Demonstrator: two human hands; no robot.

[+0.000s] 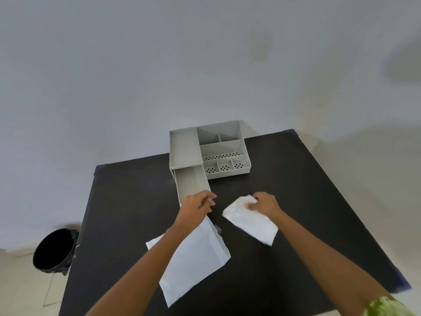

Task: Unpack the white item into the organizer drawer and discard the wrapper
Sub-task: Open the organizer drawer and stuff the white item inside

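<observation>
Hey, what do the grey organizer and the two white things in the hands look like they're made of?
The organizer looks like matte grey moulded plastic: thin rigid walls, punched drain holes. The flat bag held by the left hand looks like paper, matte with sharp creases. The packet in the right hand seems wrapped in clear glossy film, given its glints; the contents can't be told.

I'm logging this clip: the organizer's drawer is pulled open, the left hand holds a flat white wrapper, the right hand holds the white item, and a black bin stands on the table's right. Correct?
One detail is off. The head view shows the black bin on the floor left of the table, not on its right. The drawer is open, the left hand holds the flat white wrapper, and the right hand holds the white item.
</observation>
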